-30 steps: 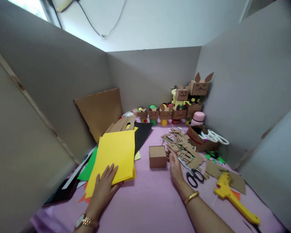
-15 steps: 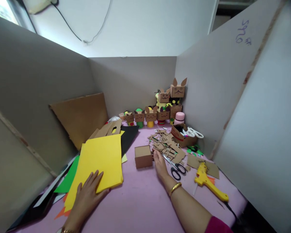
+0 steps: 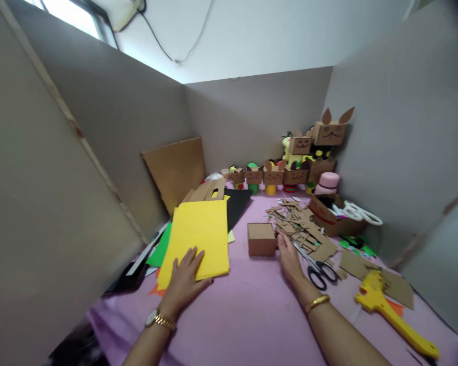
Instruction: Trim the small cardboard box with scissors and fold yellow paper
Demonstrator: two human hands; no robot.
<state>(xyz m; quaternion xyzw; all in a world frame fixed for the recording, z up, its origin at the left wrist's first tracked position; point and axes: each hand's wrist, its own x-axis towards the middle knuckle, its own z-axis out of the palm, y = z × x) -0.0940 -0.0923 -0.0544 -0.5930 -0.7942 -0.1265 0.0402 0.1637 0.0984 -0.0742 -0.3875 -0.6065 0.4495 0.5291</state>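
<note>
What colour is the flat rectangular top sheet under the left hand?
Yellow: this flat rectangular top sheet shows best in the head view.

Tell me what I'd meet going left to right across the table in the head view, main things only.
Green sheet → yellow sheets with the left hand on them → cardboard box → right hand → scissors → yellow glue gun.

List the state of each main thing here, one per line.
Yellow sheets: stacked
Left hand: open, resting on the sheets
Box: looks closed
Right hand: open, beside the box
Scissors: lying flat, blade opening unclear
Glue gun: on its side
Scraps: loose, heaped
Carton: open-topped
Panel: leaning
</note>
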